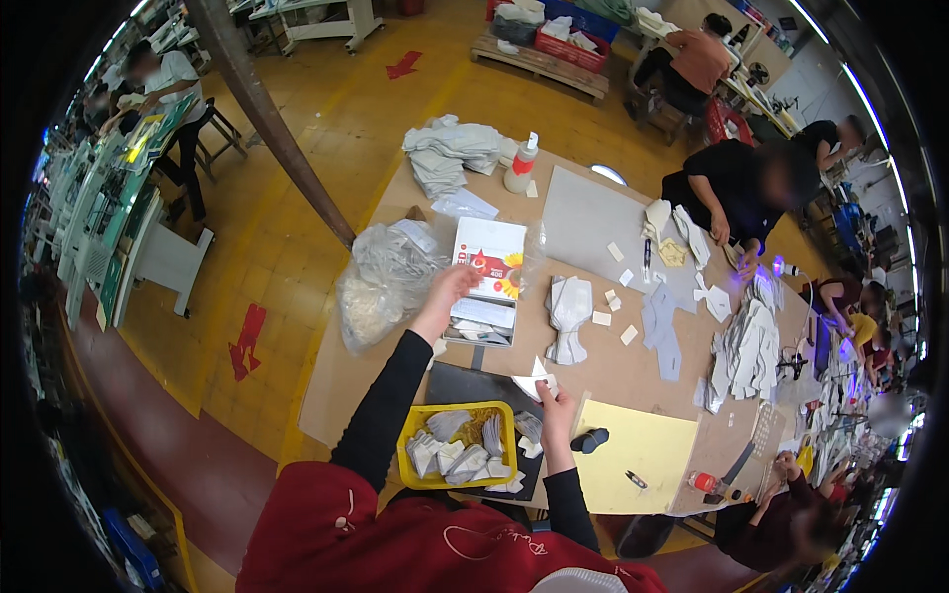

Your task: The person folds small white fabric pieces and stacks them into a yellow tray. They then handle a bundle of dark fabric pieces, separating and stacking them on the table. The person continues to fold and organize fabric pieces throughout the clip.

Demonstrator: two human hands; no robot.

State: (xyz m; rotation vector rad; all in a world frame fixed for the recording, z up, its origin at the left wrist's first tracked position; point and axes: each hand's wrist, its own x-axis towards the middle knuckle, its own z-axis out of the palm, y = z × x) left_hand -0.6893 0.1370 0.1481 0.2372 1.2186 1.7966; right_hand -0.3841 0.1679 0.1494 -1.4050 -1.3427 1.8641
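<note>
My left hand (455, 289) reaches over the left side of a small cardboard box, its fingers stretched across the printed lid (491, 245). The lid is white with red shapes and yellow flowers. Below it, the box's lower part (482, 336) holds pale pieces. My right hand (557, 407) pinches a few white cut pieces (535, 381) over the near part of the table. Close to my body is a yellow basket (404, 445) with several bundles of pale pieces and some yellowish bands. A stack of grey-white cut pieces (568, 314) lies right of the box.
A clear plastic bag (381, 272) stands left of the box, with a fabric pile (450, 153) and white bottle (521, 163) beyond. Yellow sheet (638, 450) and dark small object (591, 440) lie at right. Across the table a person (732, 188) handles pieces. A slanted post (277, 124) rises left.
</note>
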